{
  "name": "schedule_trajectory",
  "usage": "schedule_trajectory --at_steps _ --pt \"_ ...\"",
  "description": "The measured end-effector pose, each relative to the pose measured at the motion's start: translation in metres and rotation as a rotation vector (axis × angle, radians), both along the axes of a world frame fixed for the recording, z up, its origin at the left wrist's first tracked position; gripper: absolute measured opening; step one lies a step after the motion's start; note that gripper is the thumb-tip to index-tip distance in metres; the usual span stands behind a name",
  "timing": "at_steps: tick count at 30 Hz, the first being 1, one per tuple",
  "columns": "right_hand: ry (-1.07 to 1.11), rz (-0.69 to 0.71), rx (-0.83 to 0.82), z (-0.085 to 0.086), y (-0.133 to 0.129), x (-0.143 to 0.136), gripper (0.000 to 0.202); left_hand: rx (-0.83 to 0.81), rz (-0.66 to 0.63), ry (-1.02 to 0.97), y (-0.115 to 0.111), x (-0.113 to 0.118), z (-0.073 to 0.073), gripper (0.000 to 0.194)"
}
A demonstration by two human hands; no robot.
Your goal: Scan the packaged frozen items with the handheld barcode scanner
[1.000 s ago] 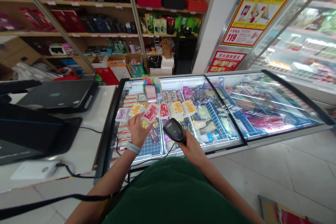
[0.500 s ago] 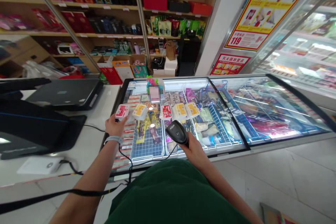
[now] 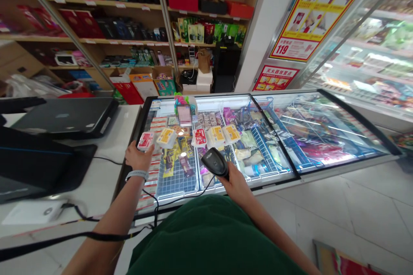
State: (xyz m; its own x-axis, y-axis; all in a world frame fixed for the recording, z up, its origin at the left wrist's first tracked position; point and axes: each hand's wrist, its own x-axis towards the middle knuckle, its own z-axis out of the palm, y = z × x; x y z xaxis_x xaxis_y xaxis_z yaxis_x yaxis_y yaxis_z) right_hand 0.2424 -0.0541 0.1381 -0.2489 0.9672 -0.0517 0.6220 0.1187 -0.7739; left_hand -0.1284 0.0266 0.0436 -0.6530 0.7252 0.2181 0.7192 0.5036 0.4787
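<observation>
My left hand (image 3: 138, 157) is at the near edge of a red-labelled tub (image 3: 146, 140) at the left end of the glass freezer top. Its fingers are spread, thumb by the tub's near right corner and fingertips off its left side. My right hand (image 3: 236, 182) is wrapped round the handle of a black barcode scanner (image 3: 215, 163), its head pointing up and left over the glass. Between the hands lie a yellow-labelled tub (image 3: 166, 137) and another red-labelled tub (image 3: 199, 137). Two more yellow-labelled tubs, one of them here (image 3: 231, 133), lie to the right.
A colourful trinket (image 3: 181, 103) stands at the freezer's back edge. To the left, the counter (image 3: 124, 126) bears a black flat device (image 3: 69, 116), a dark monitor (image 3: 29, 163) and a white box (image 3: 32, 212). A black cable (image 3: 185, 199) crosses the freezer's near part. Stocked shelves (image 3: 135, 43) stand behind.
The view has shifted slightly, moving the scene left. The left red-labelled tub lies flatter, and my left fingertips have moved a little off its left side. My right hand still holds the scanner.
</observation>
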Motion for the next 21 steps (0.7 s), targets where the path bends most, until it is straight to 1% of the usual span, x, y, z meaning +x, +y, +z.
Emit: schedule_trajectory --at_steps 2,3,5,7,8,10,13,15,18,21 --pt "-0.008 -0.013 0.005 0.0 0.0 0.0 0.015 0.054 -0.01 0.016 0.001 0.013 0.007 0.072" --pt "-0.012 -0.021 0.004 0.0 0.0 0.001 0.015 0.088 -0.04 0.02 0.002 0.021 0.011 0.068" --pt "-0.027 -0.037 -0.004 0.001 0.0 0.002 0.015 0.15 -0.154 0.011 0.006 0.038 0.018 0.06" --pt "-0.044 -0.053 -0.017 0.0 0.0 0.004 0.016 0.179 -0.286 -0.023 0.01 0.058 0.022 0.054" --pt "-0.05 -0.061 -0.022 0.0 0.0 0.005 0.016 0.176 -0.34 -0.046 0.012 0.069 0.022 0.053" --pt "-0.047 -0.08 -0.023 -0.001 -0.001 0.008 0.017 0.142 -0.394 -0.1 0.017 0.09 0.022 0.056" --pt "-0.032 -0.115 -0.03 -0.002 -0.003 0.012 0.016 0.006 -0.426 -0.162 0.024 0.122 0.018 0.067" --pt "-0.034 -0.14 -0.042 -0.003 -0.004 0.015 0.014 -0.08 -0.434 -0.166 0.027 0.142 0.015 0.077" --pt "-0.06 -0.167 -0.042 -0.005 -0.006 0.019 0.014 -0.125 -0.426 -0.151 0.034 0.168 0.01 0.09" --pt "-0.074 -0.187 -0.026 -0.007 -0.007 0.022 0.015 -0.156 -0.375 -0.13 0.041 0.187 0.003 0.098"
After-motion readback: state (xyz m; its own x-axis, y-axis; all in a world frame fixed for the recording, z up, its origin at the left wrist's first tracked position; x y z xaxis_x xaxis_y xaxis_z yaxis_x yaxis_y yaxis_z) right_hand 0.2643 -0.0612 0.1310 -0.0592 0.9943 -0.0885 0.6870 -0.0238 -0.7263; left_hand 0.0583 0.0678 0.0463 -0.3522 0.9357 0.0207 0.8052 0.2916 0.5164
